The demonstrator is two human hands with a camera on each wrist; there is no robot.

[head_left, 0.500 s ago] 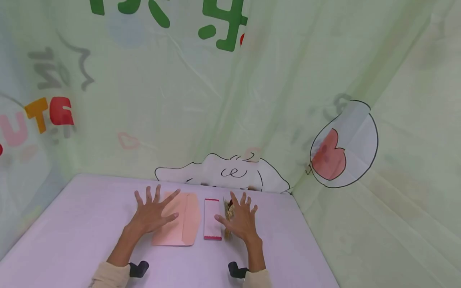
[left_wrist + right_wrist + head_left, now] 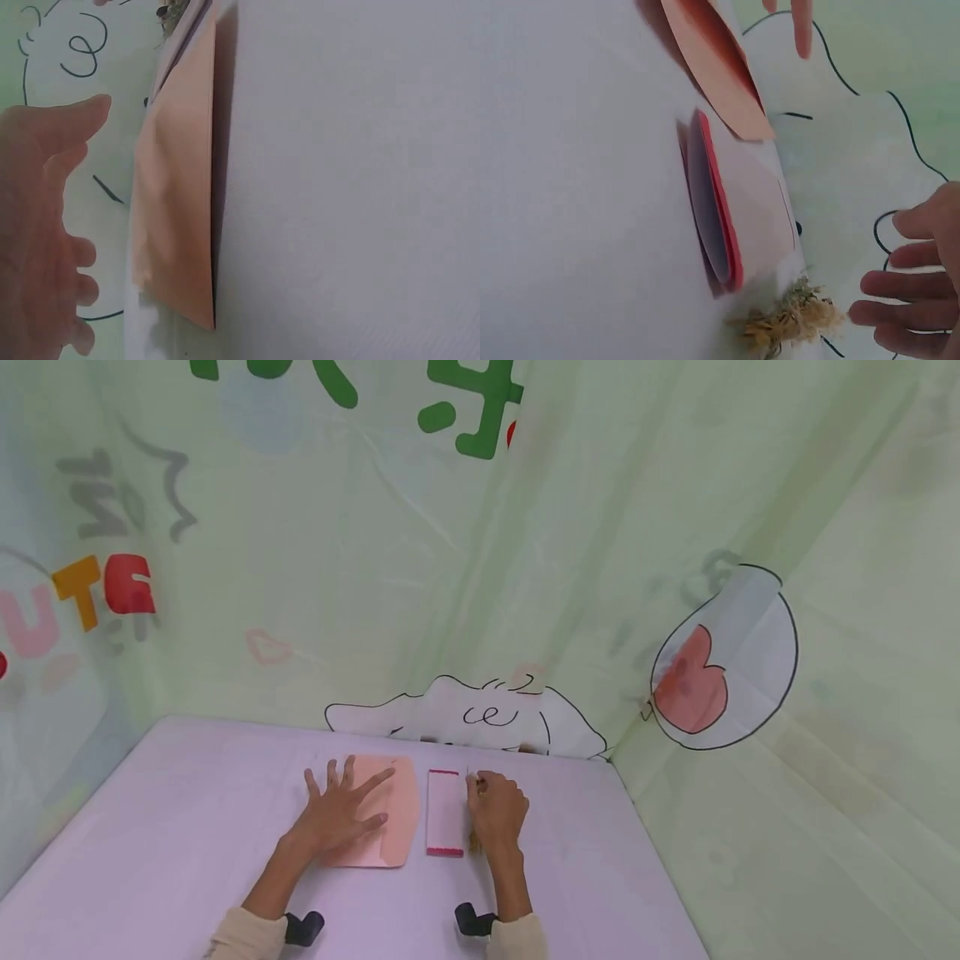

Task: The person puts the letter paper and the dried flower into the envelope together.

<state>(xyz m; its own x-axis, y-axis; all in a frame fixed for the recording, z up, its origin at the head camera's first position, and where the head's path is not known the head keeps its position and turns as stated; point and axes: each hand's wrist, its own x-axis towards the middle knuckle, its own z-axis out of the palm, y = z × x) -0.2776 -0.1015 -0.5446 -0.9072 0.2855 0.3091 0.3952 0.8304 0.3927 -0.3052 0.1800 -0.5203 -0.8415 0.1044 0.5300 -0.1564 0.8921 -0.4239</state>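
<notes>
My left hand point(image 2: 335, 814) hovers with spread fingers over a pink envelope point(image 2: 400, 827). In the left wrist view the envelope point(image 2: 176, 202) lies apart from that hand point(image 2: 37, 187). Right of the envelope is a white, folded card-like piece with red ends point(image 2: 446, 814). My right hand point(image 2: 498, 812) has its fingers curled at the top of a small bunch of dried flowers point(image 2: 474, 843), pinching it, and hides most of it. The right wrist view shows the hand point(image 2: 919, 289) with looser fingers close to the flowers point(image 2: 795, 322), so the grip itself is not clear there.
A pale table point(image 2: 202, 810) lies under everything. Behind it hangs a light green curtain point(image 2: 337, 568) with printed letters and drawings, and another side of the curtain point(image 2: 825, 827) slopes along the right edge. Dark straps point(image 2: 303, 929) sit at the wrists.
My right hand has come down onto the dried flowers, and its spread fingers have curled. My left hand has shifted a little right over the envelope, still spread.
</notes>
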